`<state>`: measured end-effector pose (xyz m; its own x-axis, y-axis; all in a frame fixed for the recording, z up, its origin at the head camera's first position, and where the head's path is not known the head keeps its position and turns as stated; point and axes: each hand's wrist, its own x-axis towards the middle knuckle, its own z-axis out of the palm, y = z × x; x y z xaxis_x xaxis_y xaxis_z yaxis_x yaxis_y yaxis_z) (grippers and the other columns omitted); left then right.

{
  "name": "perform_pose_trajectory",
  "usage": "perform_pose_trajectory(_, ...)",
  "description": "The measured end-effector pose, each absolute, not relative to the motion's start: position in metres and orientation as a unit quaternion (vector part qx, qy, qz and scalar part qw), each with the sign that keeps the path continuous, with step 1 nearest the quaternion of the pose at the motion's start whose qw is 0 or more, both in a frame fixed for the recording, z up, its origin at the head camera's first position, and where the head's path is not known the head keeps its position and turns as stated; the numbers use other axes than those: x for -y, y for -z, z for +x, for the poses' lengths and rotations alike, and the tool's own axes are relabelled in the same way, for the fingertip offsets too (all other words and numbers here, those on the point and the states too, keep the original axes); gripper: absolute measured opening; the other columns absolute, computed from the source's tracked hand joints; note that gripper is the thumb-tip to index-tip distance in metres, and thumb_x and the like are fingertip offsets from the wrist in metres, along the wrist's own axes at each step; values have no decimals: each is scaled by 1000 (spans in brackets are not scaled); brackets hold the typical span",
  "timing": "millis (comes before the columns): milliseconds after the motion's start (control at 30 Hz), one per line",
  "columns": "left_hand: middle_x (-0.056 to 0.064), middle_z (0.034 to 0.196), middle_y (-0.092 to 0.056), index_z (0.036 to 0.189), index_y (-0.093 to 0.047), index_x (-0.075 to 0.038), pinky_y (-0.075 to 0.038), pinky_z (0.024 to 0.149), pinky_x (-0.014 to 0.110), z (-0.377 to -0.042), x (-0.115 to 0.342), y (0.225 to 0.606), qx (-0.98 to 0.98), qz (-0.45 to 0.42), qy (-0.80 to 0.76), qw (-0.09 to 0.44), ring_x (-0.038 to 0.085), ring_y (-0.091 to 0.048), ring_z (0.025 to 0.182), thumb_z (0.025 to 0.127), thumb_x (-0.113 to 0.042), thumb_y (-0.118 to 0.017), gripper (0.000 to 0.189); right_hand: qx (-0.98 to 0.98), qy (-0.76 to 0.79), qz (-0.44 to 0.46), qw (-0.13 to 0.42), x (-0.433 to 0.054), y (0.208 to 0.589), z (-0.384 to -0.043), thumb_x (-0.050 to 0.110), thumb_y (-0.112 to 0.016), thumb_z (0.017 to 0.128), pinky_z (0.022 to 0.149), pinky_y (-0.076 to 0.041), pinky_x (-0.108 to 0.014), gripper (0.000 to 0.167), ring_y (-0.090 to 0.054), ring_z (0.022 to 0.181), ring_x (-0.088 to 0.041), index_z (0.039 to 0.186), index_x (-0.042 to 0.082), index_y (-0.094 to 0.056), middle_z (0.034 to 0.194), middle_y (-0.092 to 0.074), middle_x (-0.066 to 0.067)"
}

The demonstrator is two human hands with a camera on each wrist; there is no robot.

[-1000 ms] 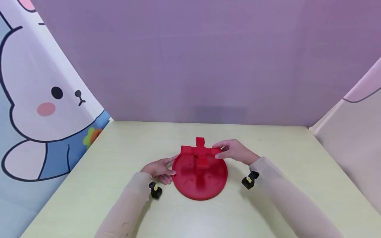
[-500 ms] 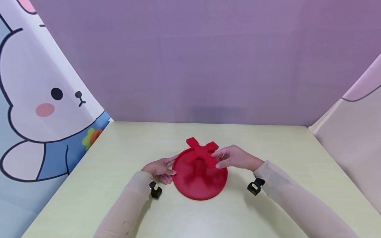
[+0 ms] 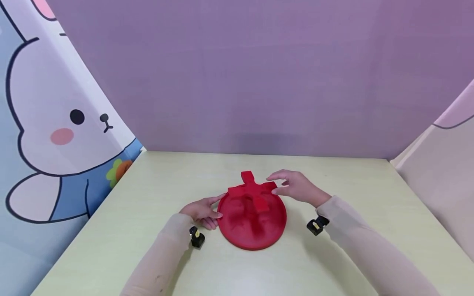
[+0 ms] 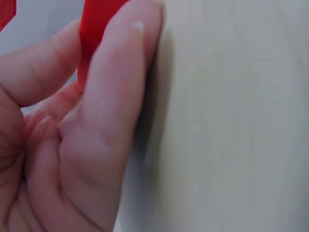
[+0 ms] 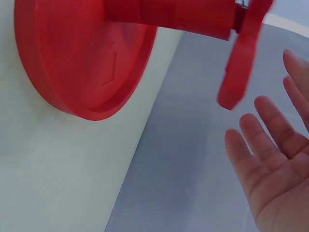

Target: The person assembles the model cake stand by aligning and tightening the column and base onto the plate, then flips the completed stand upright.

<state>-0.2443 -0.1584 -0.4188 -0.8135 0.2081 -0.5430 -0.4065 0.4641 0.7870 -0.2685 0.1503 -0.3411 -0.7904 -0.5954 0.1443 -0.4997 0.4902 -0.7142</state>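
Observation:
A red round base with a raised rim lies flat on the table in the head view. A post rises from its middle, and on top sits a red four-armed cross handle. My left hand grips the base's left edge; the left wrist view shows thumb and fingers around a red edge. My right hand is beside the handle's right arm, thumb and fingers spread. In the right wrist view, its fingers stand apart from the handle arm.
The pale table surrounds the base and ends at a purple backdrop. A rabbit-printed cloth hangs on the left, and a pale cloth borders the right. Each wrist carries a small black camera.
The cross handle has turned on the base, its arms passing through a diagonal position. My right hand came nearer, then moved back away and up from it. The left hand keeps its grip.

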Motion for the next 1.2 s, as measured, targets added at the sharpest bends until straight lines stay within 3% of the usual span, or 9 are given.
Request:
perform_pose_trajectory(233, 12, 68, -64, 151, -30, -27, -57, 56, 27, -245, 159, 419, -799, -62, -517, 301, 15, -62, 52, 89, -10, -68, 75, -861, 353, -358, 82, -138, 346, -273, 0, -70, 85, 82, -56, -37, 37, -50, 119, -38, 122, 3, -65, 127, -55, -21)
perform_pose_trajectory(567, 11, 66, -63, 152, -30, -27, -56, 55, 27, -238, 162, 418, -796, -49, -519, 307, 15, -61, 51, 89, -9, -67, 75, -845, 335, -411, 71, -125, 350, -264, -10, -65, 84, 75, -56, -26, 36, -59, 102, -30, 117, 2, -68, 112, -61, -15)
perform_pose_trajectory(867, 11, 65, -62, 152, -27, -24, -57, 55, 27, -232, 167, 418, -799, -36, -513, 312, 15, -62, 51, 91, -7, -65, 74, -871, 257, -418, 23, -116, 348, -246, -4, -70, 83, 69, -54, -22, 37, -58, 91, -20, 119, 6, -68, 104, -61, -10)
perform_pose_trajectory(1000, 11, 65, -62, 152, -28, -24, -57, 55, 27, -229, 169, 419, -801, -37, -510, 312, 15, -62, 51, 91, -6, -65, 74, -887, 235, -397, 29, -112, 348, -236, 6, -73, 83, 65, -52, -20, 40, -55, 85, -14, 122, 8, -67, 100, -60, -5)
perform_pose_trajectory(1200, 12, 65, -63, 152, -28, -25, -57, 56, 29, -228, 173, 421, -812, -31, -491, 314, 16, -62, 50, 90, -7, -65, 74, -901, 185, -392, -7, -101, 346, -221, 20, -73, 84, 58, -46, -18, 41, -48, 67, -6, 122, 8, -67, 88, -60, 1)
